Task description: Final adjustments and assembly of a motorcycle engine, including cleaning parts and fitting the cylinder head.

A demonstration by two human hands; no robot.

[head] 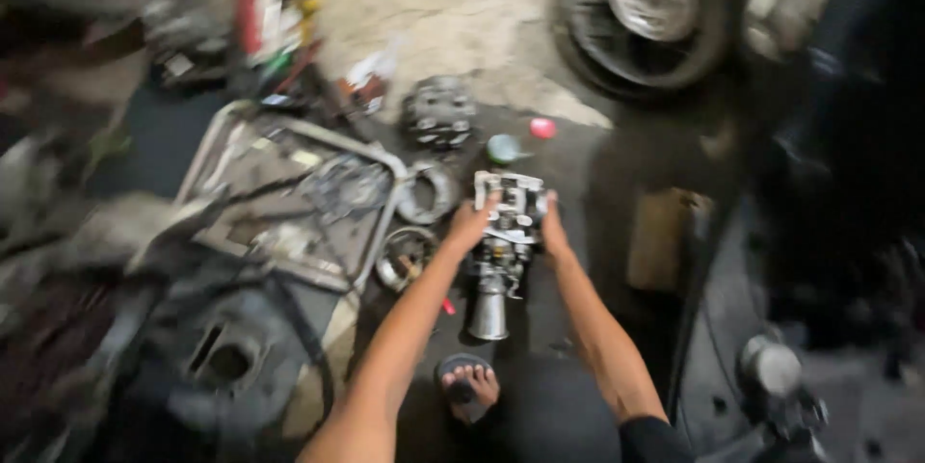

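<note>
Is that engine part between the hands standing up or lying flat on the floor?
Lying flat: the engine part stretches along the floor, both hands gripping its far end.

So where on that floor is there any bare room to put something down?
The pale concrete between the tool pile and the wheel looks bare. So does the dark mat right of the engine part that both hands hold. Left is crowded: tray, rings, cover.

Tray left of engine part
</note>
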